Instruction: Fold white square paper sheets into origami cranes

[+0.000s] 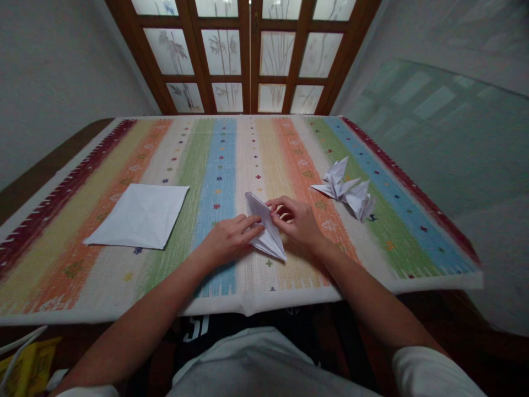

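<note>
A folded white paper point(268, 231), long and pointed with several layers, lies slantwise at the middle of the table between my hands. My left hand point(232, 236) rests on its left side, fingers pressed on the paper. On the other side my right hand point(298, 220) pinches the paper's right edge between thumb and curled fingers. Left of my hands is a stack of square white paper point(138, 214) with faint creases. Over to the right sit several folded white paper cranes point(345, 190), bunched together.
A striped, patterned cloth point(198, 149) covers the table, its front edge close to my body. Behind the table stands a wooden door with glass panes point(225, 52). A glass panel point(446, 138) leans at the right wall. A yellow packet point(35, 364) lies below at the lower left.
</note>
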`<state>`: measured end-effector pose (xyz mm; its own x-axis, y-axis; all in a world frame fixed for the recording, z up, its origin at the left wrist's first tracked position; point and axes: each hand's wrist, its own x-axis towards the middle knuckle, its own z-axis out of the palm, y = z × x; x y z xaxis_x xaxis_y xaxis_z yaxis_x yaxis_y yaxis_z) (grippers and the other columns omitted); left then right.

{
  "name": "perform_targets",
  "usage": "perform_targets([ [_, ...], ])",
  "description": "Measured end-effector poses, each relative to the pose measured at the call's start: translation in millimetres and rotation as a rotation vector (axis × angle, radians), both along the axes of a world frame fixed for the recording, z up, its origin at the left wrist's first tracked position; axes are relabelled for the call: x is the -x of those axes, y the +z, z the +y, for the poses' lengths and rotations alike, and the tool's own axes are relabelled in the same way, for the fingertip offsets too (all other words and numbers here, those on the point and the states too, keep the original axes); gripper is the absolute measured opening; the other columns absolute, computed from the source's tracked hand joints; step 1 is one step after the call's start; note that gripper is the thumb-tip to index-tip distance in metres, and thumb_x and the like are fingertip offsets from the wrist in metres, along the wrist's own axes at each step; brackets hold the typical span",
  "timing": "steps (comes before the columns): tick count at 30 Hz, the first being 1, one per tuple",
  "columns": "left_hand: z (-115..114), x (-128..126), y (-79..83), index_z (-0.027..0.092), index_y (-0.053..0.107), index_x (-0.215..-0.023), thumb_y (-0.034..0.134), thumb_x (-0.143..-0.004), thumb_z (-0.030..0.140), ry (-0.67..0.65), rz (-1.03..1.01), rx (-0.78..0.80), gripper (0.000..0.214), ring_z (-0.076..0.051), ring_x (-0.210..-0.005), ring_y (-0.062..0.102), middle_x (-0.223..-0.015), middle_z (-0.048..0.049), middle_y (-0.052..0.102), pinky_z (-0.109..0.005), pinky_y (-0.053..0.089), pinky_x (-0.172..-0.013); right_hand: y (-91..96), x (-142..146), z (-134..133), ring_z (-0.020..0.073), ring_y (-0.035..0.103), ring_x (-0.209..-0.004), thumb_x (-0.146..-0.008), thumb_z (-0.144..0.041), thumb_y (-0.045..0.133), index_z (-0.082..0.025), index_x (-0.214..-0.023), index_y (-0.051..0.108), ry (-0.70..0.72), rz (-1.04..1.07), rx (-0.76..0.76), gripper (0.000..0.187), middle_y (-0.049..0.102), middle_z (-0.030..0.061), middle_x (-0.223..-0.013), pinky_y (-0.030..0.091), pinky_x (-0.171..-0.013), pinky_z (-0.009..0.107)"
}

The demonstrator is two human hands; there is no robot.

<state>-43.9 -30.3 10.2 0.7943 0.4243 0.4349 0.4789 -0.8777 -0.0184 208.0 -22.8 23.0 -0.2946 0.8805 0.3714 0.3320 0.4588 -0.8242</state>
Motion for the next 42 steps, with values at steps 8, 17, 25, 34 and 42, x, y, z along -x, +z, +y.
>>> perform_targets([
  [8, -2, 1, 2.7, 0.017, 0.070, -0.107, 0.070, -0.098, 0.017, 0.030, 0.048, 0.002, 0.009, -0.024, -0.097, 0.072, -0.126, -0.0132, 0.080, -0.033, 0.057, -0.072, 0.6, -8, 6, 0.0166, 0.072, -0.071, -0.096, -0.024, 0.064, -0.023, -0.103, 0.070, -0.050, -0.076, -0.046, 0.009, 0.080, 0.0047, -0.098, 0.057, -0.061, 0.026],
  [17, 3, 9, 0.8, 0.018, 0.071, -0.108, 0.065, -0.098, 0.022, 0.054, -0.124, 0.055, 0.013, -0.029, -0.104, 0.076, -0.118, -0.0149, 0.079, -0.040, 0.063, -0.088, -8.2, -30, 21, 0.0221, 0.075, -0.090, -0.092, -0.009, 0.058, -0.025, -0.104, 0.077, 0.090, -0.239, -0.215, 0.028, 0.079, 0.0073, -0.109, 0.060, -0.084, 0.035],
  [25, -3, 10, 2.0, 0.019, 0.070, -0.112, 0.066, -0.093, 0.025, 0.036, -0.027, 0.118, 0.020, -0.022, -0.084, 0.078, -0.116, -0.0101, 0.083, -0.032, 0.059, -0.069, -6.0, -28, 11, 0.0221, 0.070, -0.109, -0.083, 0.008, 0.059, -0.030, -0.119, 0.083, 0.248, -0.451, -0.303, 0.058, 0.069, 0.0078, -0.132, 0.059, -0.095, 0.037],
  [34, -9, 10, 6.3, 0.017, 0.075, -0.129, 0.072, -0.090, 0.024, -0.017, 0.144, 0.157, 0.039, -0.025, -0.090, 0.078, -0.131, -0.0133, 0.081, -0.035, 0.059, -0.071, 3.1, -21, 6, 0.0256, 0.068, -0.103, -0.101, -0.009, 0.068, -0.025, -0.101, 0.079, 0.197, -0.597, -0.419, 0.019, 0.073, 0.0107, -0.115, 0.058, -0.090, 0.040],
  [42, -9, 7, 10.8, 0.020, 0.074, -0.126, 0.069, -0.092, 0.021, -0.004, 0.214, 0.227, 0.034, -0.027, -0.095, 0.078, -0.136, -0.0133, 0.079, -0.036, 0.058, -0.073, 5.9, -28, 4, 0.0261, 0.073, -0.108, -0.098, -0.014, 0.067, -0.025, -0.102, 0.077, 0.247, -0.482, -0.364, 0.017, 0.074, 0.0113, -0.128, 0.063, -0.091, 0.040],
])
